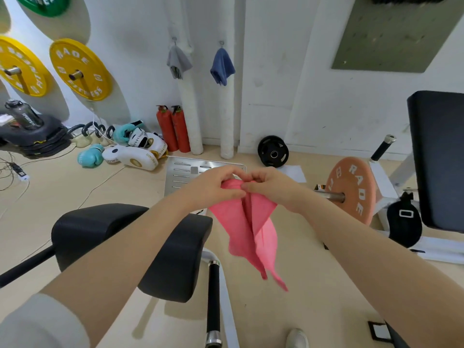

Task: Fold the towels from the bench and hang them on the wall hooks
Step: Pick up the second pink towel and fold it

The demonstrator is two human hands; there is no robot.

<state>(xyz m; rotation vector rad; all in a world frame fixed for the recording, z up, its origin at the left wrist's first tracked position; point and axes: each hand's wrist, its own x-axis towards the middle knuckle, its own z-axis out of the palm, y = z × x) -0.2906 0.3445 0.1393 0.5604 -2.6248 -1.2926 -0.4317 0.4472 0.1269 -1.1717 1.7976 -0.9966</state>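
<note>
Nearest to us, the black padded bench [130, 247] sits under our left forearm, its vinyl smooth and matte with rounded corners, and no towel shows on the part we can see. Just beyond it, we hold the pink towel [247, 229] in the air between both hands. Our left hand [213, 185] pinches its top edge from one side, and our right hand [270, 184] pinches the same bunched edge from the other, the fingertips of the two nearly touching. The cloth hangs in two soft, thin panels that taper to loose points below.

To fold it well, we judge that we should match the corners evenly at the pinch. Then we let the weight of the cloth pull the panels flat, and slide one hand down the crease before doubling it again. The fabric looks light and limp, so it will probably twist if we rush.

Farther off on the white wall, a grey towel [177, 61] and a blue towel [222, 66] hang bunched from two small wall hooks [221, 42]. We cannot make out a free hook from here.
</note>
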